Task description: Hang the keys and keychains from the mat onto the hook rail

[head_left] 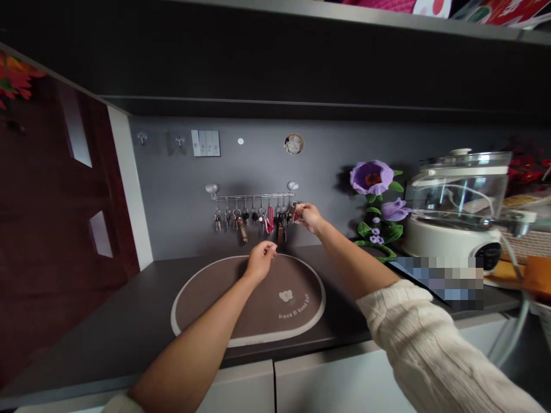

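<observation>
At the right end of the hook rack (253,197), the grip of the right hand (310,217) pinches a small reddish tag (296,215).
Left hand (260,257), fingers curled, contents unclear, hovers below the hanging keys (218,222), over the brown mat (210,298) on the desk (120,307).

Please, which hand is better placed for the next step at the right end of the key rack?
Probably the right hand: it is beside that end of the rack, its fingers pinching a reddish tag. The left hand is lower, below the hanging keys.
</observation>
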{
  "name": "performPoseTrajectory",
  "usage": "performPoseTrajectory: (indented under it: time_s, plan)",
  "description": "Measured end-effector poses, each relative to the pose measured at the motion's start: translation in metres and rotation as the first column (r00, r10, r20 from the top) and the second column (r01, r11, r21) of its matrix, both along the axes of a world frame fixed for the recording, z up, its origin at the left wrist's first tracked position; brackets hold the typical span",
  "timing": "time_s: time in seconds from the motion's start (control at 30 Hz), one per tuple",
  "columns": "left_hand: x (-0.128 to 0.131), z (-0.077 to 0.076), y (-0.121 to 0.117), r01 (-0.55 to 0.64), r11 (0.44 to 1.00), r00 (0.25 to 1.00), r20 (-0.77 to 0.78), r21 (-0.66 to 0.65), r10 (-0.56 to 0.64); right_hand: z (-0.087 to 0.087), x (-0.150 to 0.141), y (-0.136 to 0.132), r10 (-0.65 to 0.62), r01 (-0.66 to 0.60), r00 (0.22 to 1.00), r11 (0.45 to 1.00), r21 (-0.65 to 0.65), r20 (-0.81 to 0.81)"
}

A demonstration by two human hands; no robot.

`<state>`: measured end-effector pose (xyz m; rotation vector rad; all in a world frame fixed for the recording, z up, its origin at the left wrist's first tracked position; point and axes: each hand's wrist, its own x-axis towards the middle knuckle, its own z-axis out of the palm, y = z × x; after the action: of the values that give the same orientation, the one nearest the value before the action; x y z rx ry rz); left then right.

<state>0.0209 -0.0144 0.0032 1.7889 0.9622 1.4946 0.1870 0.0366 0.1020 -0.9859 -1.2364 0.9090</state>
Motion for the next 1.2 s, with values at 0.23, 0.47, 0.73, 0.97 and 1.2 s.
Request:
performPoseTrajectory:
  time_s: [0.23, 0.47, 0.73, 0.97, 1.2]
  plan:
    - [0.001, 0.000, 0.001, 0.005, 1.000, 1.000, 0.025, 0.007, -0.005, 0.000, -0.004, 0.014, -0.020, 0.020, 1.000, 1.000, 0.002, -0.010]
    - [0.001, 0.002, 0.000, 0.004, 1.000, 0.999, 0.040, 0.000, -0.004, -0.002, -0.006, 0.018, -0.035, 0.034, 0.999, 0.999, -0.038, -0.013]
    - [0.001, 0.001, 0.003, -0.004, 1.000, 0.999, 0.035, -0.012, 0.005, -0.011, -0.002, 0.024, -0.039, 0.039, 0.999, 0.997, -0.063, 0.001]
    - [-0.001, -0.001, 0.007, -0.010, 1.000, 1.000, 0.029, 0.019, 0.009, -0.018, -0.001, 0.028, -0.035, 0.035, 0.999, 0.999, -0.016, -0.013]
    - [-0.001, -0.001, 0.010, -0.021, 1.000, 0.999, 0.051, 0.017, 0.020, -0.023, -0.001, 0.023, -0.122, 0.122, 0.990, 0.993, 0.005, 0.069]
